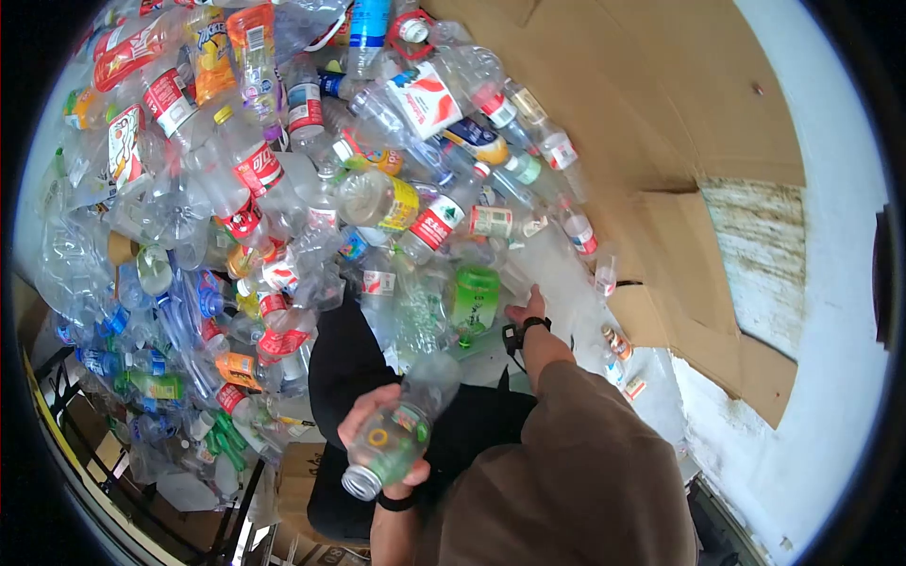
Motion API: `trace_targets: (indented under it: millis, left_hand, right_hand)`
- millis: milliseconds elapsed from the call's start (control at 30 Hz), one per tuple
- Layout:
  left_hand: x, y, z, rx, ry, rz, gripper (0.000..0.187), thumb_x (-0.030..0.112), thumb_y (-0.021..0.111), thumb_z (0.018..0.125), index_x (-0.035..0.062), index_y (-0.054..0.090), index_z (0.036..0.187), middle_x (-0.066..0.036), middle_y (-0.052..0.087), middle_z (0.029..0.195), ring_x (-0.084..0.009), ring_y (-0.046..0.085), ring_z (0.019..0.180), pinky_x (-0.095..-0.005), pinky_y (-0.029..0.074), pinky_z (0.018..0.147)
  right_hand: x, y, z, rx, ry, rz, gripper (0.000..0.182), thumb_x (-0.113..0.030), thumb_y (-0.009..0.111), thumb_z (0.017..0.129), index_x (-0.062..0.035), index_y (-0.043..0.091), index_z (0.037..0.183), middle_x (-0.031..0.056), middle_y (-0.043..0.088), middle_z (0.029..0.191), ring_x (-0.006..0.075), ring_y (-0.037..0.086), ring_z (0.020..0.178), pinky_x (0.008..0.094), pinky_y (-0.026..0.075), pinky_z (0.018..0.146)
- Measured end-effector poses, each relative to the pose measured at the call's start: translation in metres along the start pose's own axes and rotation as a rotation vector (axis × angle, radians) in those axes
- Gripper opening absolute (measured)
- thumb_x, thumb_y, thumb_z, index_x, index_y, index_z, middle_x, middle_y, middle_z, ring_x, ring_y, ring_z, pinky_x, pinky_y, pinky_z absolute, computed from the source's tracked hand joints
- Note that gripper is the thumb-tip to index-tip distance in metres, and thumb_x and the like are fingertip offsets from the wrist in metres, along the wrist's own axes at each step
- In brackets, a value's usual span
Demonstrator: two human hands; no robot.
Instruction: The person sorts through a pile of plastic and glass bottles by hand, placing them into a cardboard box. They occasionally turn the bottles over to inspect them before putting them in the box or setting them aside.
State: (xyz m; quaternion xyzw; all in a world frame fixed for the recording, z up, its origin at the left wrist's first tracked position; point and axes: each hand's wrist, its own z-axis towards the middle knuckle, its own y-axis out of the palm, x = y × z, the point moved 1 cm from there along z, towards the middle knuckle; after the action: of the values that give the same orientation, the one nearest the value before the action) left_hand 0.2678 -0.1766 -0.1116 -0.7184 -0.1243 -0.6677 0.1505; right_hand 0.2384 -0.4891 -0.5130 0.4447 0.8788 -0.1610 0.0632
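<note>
My left hand (pixel 385 429) is wrapped round a clear plastic bottle (pixel 389 443), its silvery round end tilted down toward my lap. The bottle's far end is blurred. My right hand (pixel 530 307), with a black device strapped at the wrist, reaches out over the pale floor with its fingers apart and nothing visible in them. Just left of it lies a large clear bottle with a green label (pixel 475 297). Beyond both hands, a big heap of empty bottles includes a red-labelled one (pixel 437 223) and one with a yellow label (pixel 398 205).
Brown cardboard (pixel 623 113) lines the wall at the upper right. Small bottles (pixel 616 341) lie on the floor right of my right arm. A cardboard box (pixel 300 481) and dark metal bars (pixel 247 505) are at the lower left, beside my black-clad legs.
</note>
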Motion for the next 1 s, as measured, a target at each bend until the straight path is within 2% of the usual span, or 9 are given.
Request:
trace_targets:
  millis: [100, 200, 367, 533, 600, 767, 833, 900, 1000]
  left_hand:
    - [0.000, -0.006, 0.005, -0.092, -0.027, -0.101, 0.102, 0.060, 0.091, 0.053, 0.0006, 0.046, 0.123, -0.022, 0.061, 0.109, -0.0296, 0.061, 0.098, -0.0412, 0.051, 0.087]
    - [0.000, -0.008, 0.007, -0.116, 0.013, -0.108, 0.102, 0.056, 0.094, 0.051, 0.0029, 0.046, 0.124, -0.022, 0.061, 0.110, -0.0302, 0.061, 0.100, -0.0416, 0.051, 0.086]
    - [-0.001, -0.004, 0.004, -0.041, -0.017, -0.100, 0.103, 0.063, 0.090, 0.052, 0.0009, 0.046, 0.123, -0.020, 0.063, 0.110, -0.0286, 0.062, 0.102, -0.0403, 0.051, 0.086]
    - [-0.018, -0.002, 0.002, 0.079, 0.125, 0.022, 0.094, 0.072, 0.074, 0.070, 0.0011, 0.041, 0.122, -0.019, 0.062, 0.112, -0.0261, 0.062, 0.103, -0.0370, 0.048, 0.090]
    - [-0.024, -0.006, 0.003, 0.085, 0.110, -0.002, 0.086, 0.063, 0.073, 0.077, 0.0025, 0.039, 0.126, -0.018, 0.060, 0.114, -0.0253, 0.061, 0.103, -0.0373, 0.047, 0.090]
    - [-0.037, -0.022, -0.005, 0.133, 0.121, -0.051, 0.055, 0.016, 0.062, 0.092, 0.0011, 0.040, 0.140, -0.009, 0.057, 0.123, -0.0197, 0.058, 0.108, -0.0386, 0.048, 0.095]
    - [-0.032, -0.026, -0.005, 0.247, 0.051, -0.351, 0.053, 0.023, 0.068, 0.088, 0.0027, 0.046, 0.132, -0.007, 0.058, 0.116, -0.0196, 0.058, 0.106, -0.0375, 0.048, 0.092]
    - [0.002, -0.036, -0.018, 0.321, 0.064, -0.536, 0.056, 0.028, 0.074, 0.083, 0.0041, 0.049, 0.128, -0.005, 0.059, 0.112, -0.0186, 0.058, 0.104, -0.0358, 0.048, 0.089]
    - [0.058, -0.065, -0.065, 0.110, 0.128, -0.539, 0.064, 0.026, 0.081, 0.075, 0.0043, 0.052, 0.127, -0.005, 0.060, 0.112, -0.0203, 0.059, 0.103, -0.0360, 0.049, 0.086]
  right_hand:
    - [-0.004, 0.027, 0.011, 0.134, -0.065, 0.223, 0.065, -0.049, 0.071, 0.080, -0.0097, 0.048, 0.127, 0.0237, 0.055, 0.117, 0.0418, 0.059, 0.086, 0.0532, 0.052, 0.070]
    - [-0.020, 0.021, 0.039, 0.088, -0.155, 0.140, 0.056, -0.044, 0.072, 0.079, -0.0090, 0.052, 0.118, 0.0213, 0.059, 0.108, 0.0398, 0.060, 0.077, 0.0526, 0.051, 0.064]
    - [-0.057, -0.004, -0.015, 0.201, -0.302, -0.029, 0.041, -0.032, 0.083, 0.064, -0.0080, 0.061, 0.089, 0.0065, 0.061, 0.070, 0.0209, 0.054, 0.051, 0.0336, 0.039, 0.044]
    - [-0.075, -0.047, -0.065, 0.102, -0.410, -0.051, 0.040, -0.032, 0.082, 0.068, -0.0136, 0.058, 0.095, 0.0041, 0.058, 0.080, 0.0197, 0.052, 0.053, 0.0315, 0.038, 0.045]
    - [-0.085, -0.045, -0.090, 0.102, -0.568, -0.018, 0.045, -0.028, 0.084, 0.065, -0.0101, 0.058, 0.098, 0.0032, 0.060, 0.085, 0.0130, 0.055, 0.065, 0.0272, 0.037, 0.049]
    - [-0.124, 0.013, -0.232, -0.453, -1.178, -0.348, 0.054, -0.026, 0.082, 0.074, 0.0042, 0.058, 0.112, 0.0067, 0.063, 0.098, 0.0166, 0.059, 0.088, 0.0345, 0.047, 0.081]
    - [-0.128, 0.037, -0.337, -0.852, -1.131, -0.544, 0.056, -0.029, 0.082, 0.076, 0.0035, 0.058, 0.115, 0.0096, 0.064, 0.105, 0.0182, 0.060, 0.100, 0.0359, 0.047, 0.088]
    - [-0.110, 0.061, -0.400, -1.175, -1.386, -0.634, 0.058, -0.031, 0.082, 0.075, 0.0005, 0.058, 0.118, 0.0102, 0.064, 0.112, 0.0189, 0.060, 0.104, 0.0353, 0.048, 0.089]
    - [-0.061, 0.069, -0.524, -1.578, -1.506, -0.770, 0.060, -0.037, 0.082, 0.074, -0.0016, 0.059, 0.117, 0.0111, 0.065, 0.110, 0.0239, 0.062, 0.101, 0.0371, 0.048, 0.088]
